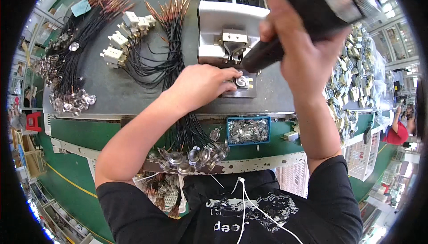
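Note:
My left hand [200, 85] reaches over the metal plate [244, 93] in front of a bench machine [232, 18]. Its thumb and fingers close on a small round metal part [242, 82] with pale tabs, which lies on the plate. My right hand [303, 43] is wrapped round a thick black hand tool [321, 7], smeared by motion. The tool's narrower dark end [258, 58] points down and left, just above the round part; whether they touch, I cannot tell. The tool's exact kind is unclear.
Bundles of black wires [174, 43] with copper-coloured ends and white connectors [116, 52] lie left; another wire bundle [73, 61] is farther left. A blue tray [248, 130] of small metal pieces stands near the front edge. Many pale parts [352, 74] are heaped at right.

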{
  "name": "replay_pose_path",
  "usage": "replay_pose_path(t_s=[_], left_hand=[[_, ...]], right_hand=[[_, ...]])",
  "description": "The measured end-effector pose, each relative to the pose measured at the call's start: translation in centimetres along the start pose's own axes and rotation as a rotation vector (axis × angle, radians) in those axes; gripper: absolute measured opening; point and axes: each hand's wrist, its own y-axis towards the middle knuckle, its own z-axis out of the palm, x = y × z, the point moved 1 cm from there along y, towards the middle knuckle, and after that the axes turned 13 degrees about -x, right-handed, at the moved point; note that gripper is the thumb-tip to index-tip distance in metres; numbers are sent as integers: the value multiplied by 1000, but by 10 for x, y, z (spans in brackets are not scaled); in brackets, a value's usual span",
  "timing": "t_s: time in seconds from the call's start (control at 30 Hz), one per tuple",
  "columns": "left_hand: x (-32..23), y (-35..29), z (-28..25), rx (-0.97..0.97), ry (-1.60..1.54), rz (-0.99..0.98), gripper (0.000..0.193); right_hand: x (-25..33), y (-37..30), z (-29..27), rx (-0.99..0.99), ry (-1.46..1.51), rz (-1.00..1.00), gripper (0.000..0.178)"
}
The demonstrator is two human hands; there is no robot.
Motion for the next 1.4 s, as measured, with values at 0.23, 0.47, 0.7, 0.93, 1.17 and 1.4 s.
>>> replay_pose_path(t_s=[0.23, 0.47, 0.7, 0.93, 1.17, 1.4], left_hand=[[0, 5, -2, 49, 3, -6, 33], [-5, 7, -6, 89, 29, -33, 34], [-5, 6, -6, 84, 25, -23, 33], [-4, 6, -5, 28, 23, 27, 32], [-5, 7, -7, 42, 53, 44, 32], [-7, 6, -3, 35, 73, 44, 33]], right_hand=[[-8, -14, -19, -40, -34, 6, 10], [-10, -18, -16, -61, -52, 2, 10], [-15, -22, -18, -3, -60, 41, 11], [-12, -28, -19, 18, -28, 28, 10], [-18, -31, -21, 59, -27, 19, 10], [-13, -33, -16, 27, -87, -6, 13]])
